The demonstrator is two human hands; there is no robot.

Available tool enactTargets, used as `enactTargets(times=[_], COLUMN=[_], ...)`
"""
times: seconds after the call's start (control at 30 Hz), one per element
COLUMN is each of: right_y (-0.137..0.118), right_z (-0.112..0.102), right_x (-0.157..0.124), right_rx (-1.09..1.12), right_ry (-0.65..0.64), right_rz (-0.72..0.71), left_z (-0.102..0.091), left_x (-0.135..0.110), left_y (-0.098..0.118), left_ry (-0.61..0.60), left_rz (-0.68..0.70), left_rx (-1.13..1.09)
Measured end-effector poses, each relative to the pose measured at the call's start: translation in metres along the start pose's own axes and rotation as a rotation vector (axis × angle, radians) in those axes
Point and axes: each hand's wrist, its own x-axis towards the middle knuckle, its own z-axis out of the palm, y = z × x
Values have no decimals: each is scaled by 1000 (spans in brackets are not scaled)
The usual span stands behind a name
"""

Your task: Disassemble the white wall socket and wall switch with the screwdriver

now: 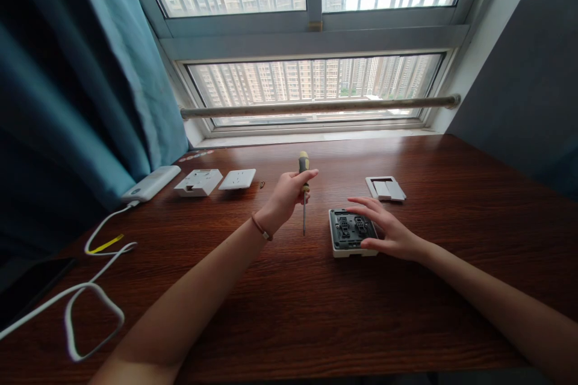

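My left hand (289, 192) is closed around a screwdriver (304, 189) with a yellow and black handle, held upright with its tip just above the wooden desk (289, 307). My right hand (388, 231) lies flat with fingers spread on the right side of a wall switch body (350, 230), whose dark inner frame faces up. The switch's white cover plate (385, 187) lies on the desk just behind it.
At the back left lie a white socket box (198, 182), a white socket plate (238, 179), a small screw (262, 183) and a white power bank (150, 183) with a looping white cable (90, 289). A teal curtain (90, 72) hangs left; a window rail (316, 107) runs behind.
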Motion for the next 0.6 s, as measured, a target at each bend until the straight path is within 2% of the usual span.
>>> enactTargets(times=[0.13, 0.23, 0.37, 0.6], right_y=[-11, -19, -22, -25], right_z=[3, 8, 13, 17], right_x=[13, 25, 36, 43], right_rx=[-29, -47, -63, -83], right_ry=[149, 142, 111, 87], right_rz=[34, 79, 102, 119], left_z=[1, 6, 11, 14], left_x=[10, 13, 11, 6], left_y=[-19, -34, -46, -51], left_ry=[-69, -118, -156, -225], left_rz=[-197, -267, -302, -302], left_rx=[-10, -8, 3, 19])
